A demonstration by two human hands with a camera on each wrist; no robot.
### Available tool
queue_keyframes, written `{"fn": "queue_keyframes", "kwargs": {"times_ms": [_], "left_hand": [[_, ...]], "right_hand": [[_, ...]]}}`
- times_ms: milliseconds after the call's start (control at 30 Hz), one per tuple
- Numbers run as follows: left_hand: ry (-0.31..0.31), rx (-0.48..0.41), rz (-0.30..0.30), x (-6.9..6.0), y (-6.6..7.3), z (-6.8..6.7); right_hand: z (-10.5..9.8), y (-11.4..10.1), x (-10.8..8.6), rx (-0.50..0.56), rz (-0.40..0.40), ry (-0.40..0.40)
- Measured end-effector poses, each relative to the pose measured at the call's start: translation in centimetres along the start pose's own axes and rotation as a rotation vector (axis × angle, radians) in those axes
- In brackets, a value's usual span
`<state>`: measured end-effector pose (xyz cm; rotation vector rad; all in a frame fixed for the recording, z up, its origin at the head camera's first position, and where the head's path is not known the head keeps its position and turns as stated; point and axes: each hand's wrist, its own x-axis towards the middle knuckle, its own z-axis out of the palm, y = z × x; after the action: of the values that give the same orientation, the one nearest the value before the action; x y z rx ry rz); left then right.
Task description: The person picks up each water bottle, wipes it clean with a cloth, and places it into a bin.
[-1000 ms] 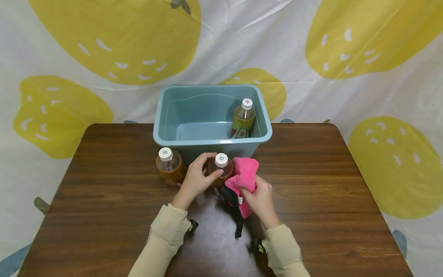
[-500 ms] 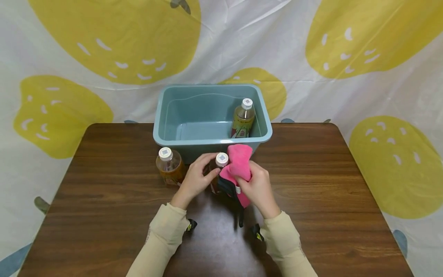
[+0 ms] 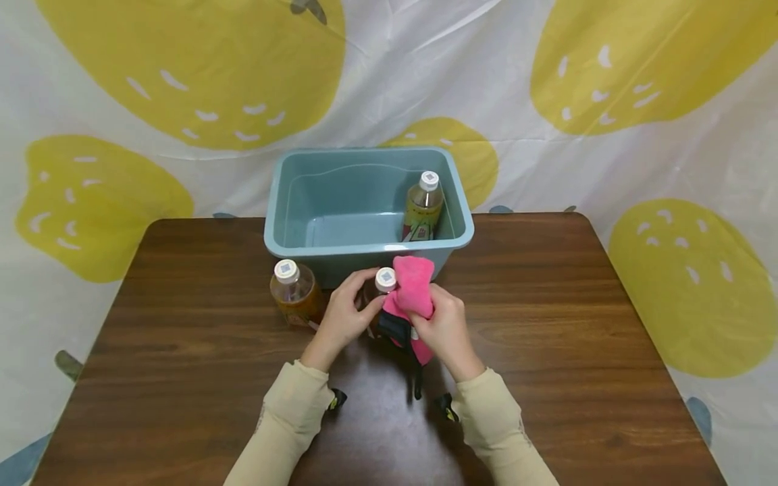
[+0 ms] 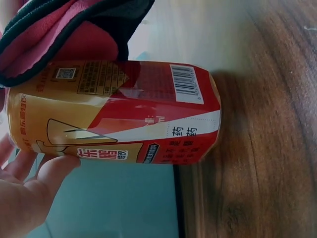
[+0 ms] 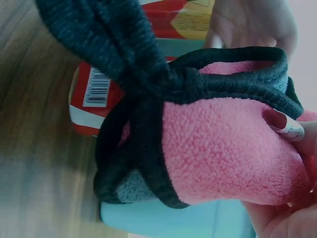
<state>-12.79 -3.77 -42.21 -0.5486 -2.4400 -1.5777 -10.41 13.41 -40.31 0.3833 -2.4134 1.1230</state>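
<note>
An upright drink bottle [image 4: 143, 111] with a gold and red label stands on the wooden table, just in front of the blue bin. My left hand [image 3: 344, 316] holds its upper part from the left, the thumb and fingers curved around it below the white cap [image 3: 385, 279]. In my right hand [image 3: 446, 331] I grip a bunched pink cloth [image 3: 413, 283] with dark edging and a dark hanging loop. The cloth presses on the bottle's right side and hides part of it. A white tag [image 5: 289, 130] shows on the cloth beside my right fingers.
A second bottle [image 3: 298, 300] stands left of my left hand. Behind the hands sits the blue bin [image 3: 340, 251], with another bottle [image 3: 423, 209] upright at its right end. A lemon-patterned curtain [image 3: 389, 61] hangs behind the table [image 3: 547, 324].
My right hand has brought the pink cloth left and slightly up against the bottle, covering more of its right side. My left hand stays around the bottle. The head view has shifted slightly.
</note>
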Motion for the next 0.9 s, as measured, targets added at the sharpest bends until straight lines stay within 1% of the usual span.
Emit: {"fn": "queue_keyframes", "kwargs": {"times_ms": [133,233,300,400,500,633,733,800,900], "left_hand": [[0.013,-0.010,-0.008,0.0,0.1,0.1],[0.018,-0.020,-0.018,0.0,0.2,0.1],[0.023,-0.022,-0.019,0.0,0.2,0.1],[0.026,-0.024,-0.018,0.0,0.2,0.1],[0.024,-0.012,-0.018,0.1,0.1,-0.1],[0.010,-0.008,-0.028,0.2,0.1,-0.3],[-0.006,-0.012,-0.035,0.2,0.1,-0.3],[-0.009,-0.012,-0.037,0.3,0.0,-0.3],[-0.005,-0.020,-0.048,0.3,0.0,-0.3]], "right_hand": [[0.2,0.4,-0.4,0.028,0.047,0.020],[0.2,0.8,-0.9,0.041,0.096,0.021],[0.3,1.0,-1.2,0.048,0.108,0.014],[0.7,1.7,-1.7,0.034,0.110,-0.021],[1.7,3.2,-2.5,0.002,0.119,-0.081],[3.1,5.1,-3.8,-0.050,0.157,-0.158],[3.7,5.8,-4.4,-0.058,0.184,-0.174],[4.0,6.0,-4.5,-0.048,0.190,-0.169],[3.9,6.1,-4.4,-0.044,0.166,-0.159]]}}
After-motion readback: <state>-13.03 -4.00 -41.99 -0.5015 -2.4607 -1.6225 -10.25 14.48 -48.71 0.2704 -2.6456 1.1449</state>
